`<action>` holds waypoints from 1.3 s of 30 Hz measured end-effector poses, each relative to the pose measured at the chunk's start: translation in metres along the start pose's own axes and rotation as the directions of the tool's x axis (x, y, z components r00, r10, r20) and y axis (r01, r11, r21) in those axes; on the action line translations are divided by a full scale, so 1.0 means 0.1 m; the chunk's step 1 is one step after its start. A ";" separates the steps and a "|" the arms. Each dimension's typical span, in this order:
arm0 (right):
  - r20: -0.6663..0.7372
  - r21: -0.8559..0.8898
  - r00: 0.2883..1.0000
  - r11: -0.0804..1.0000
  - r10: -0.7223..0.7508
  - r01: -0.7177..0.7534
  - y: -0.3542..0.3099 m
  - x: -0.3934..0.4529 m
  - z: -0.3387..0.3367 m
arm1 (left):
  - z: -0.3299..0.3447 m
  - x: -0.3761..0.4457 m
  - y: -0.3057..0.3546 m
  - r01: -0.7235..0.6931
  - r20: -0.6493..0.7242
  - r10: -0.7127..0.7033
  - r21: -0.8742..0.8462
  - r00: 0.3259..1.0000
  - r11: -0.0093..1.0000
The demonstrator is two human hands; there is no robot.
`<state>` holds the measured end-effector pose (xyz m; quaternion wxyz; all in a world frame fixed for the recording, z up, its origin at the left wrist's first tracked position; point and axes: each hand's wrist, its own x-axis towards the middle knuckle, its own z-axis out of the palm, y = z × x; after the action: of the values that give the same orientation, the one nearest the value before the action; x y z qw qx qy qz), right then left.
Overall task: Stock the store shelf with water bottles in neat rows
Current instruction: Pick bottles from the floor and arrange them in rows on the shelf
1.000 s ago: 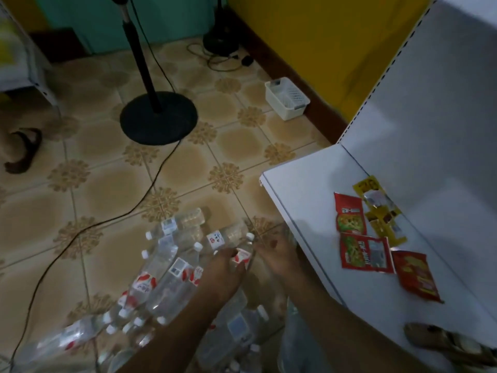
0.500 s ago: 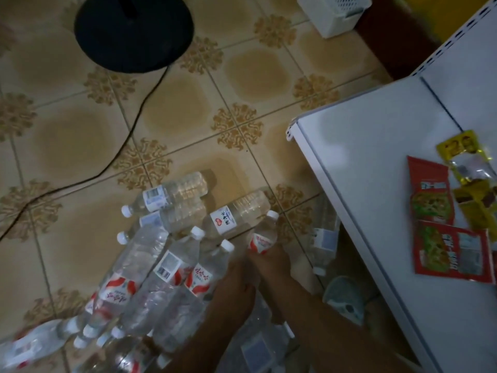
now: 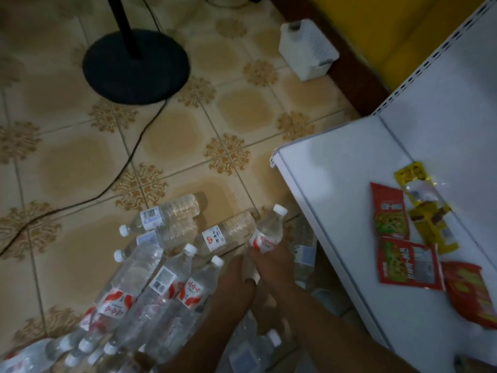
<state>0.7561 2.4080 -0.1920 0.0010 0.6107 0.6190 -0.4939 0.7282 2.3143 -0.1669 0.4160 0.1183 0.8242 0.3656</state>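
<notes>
Down on the patterned beige floor tiles point(image 3: 88, 168), beside the corner of the white metal store shelf point(image 3: 336, 184), both of the person's hands meet over a heap of clear plastic water bottles. The right hand point(image 3: 271, 267) is wrapped round the lower part of a small clear water bottle with a red-and-white label and white cap point(image 3: 267, 232), which tilts upward with its cap pointing toward the shelf edge. The left hand point(image 3: 236, 281) sits just beside it, fingers bent against the base of the same bottle; whether it truly grips I cannot tell in this dim light.

Around them the other clear water bottles lie on their sides: three tall ones with red-and-white labels point(image 3: 150, 292) side by side at the left, caps pointing away from the person, and shorter ones with white-and-blue labels point(image 3: 166, 215) farther out on the tiles. One more bottle point(image 3: 304, 246) lies in shadow under the shelf's edge.

On the shelf board rest several flat snack packets, red ones point(image 3: 390, 211) and a yellow one point(image 3: 419, 189), loosely overlapping, well apart from the bottles.

Farther off on the floor stands a round black stand base point(image 3: 134, 65) with a black cable point(image 3: 129, 160) trailing across the tiles, and a small white plastic basket point(image 3: 306, 49) sits against the dark skirting of the yellow wall point(image 3: 390, 30).
</notes>
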 end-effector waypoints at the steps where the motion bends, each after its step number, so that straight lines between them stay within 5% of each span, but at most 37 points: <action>1: -0.002 -0.001 0.999 0.999 -0.049 0.049 -0.17 -0.10 -0.13 | -0.10 -0.11 0.19 -0.006 0.006 0.006 -0.023 1.000 1.000; 7: -0.067 -0.066 0.951 0.952 -0.303 0.299 -1.29 -0.95 -1.09 | -0.74 -0.96 1.29 -0.263 -0.046 0.261 -0.038 0.964 0.964; 14: -0.224 -0.069 0.779 0.807 -0.585 0.586 -2.36 -2.38 -2.32 | -1.37 -2.30 2.46 -0.654 -0.166 0.640 -0.052 0.751 0.754; 19: -0.325 -0.079 0.619 0.673 -0.715 0.736 -2.73 -3.44 -3.18 | -1.52 -3.19 3.11 -0.775 -0.277 0.732 -0.083 0.622 0.627; 23: -0.384 -0.183 0.517 0.612 -0.765 0.769 -2.74 -4.06 -3.77 | -1.40 -3.80 3.51 -0.862 -0.341 0.792 -0.170 0.506 0.477; 27: -0.459 -0.250 0.468 0.615 -0.755 0.748 -2.51 -4.47 -4.37 | -1.10 -4.37 3.75 -0.893 -0.265 0.858 -0.235 0.440 0.385; 39: -0.674 -0.243 0.438 0.738 -0.595 0.629 -1.45 -4.89 -5.73 | 0.13 -5.35 4.16 -0.887 -0.021 0.924 -0.292 0.381 0.358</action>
<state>1.1154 2.4239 0.4850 -0.4313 0.4860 0.7345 -0.1955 1.0271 2.3471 0.4406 0.2158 0.5251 0.5336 0.6268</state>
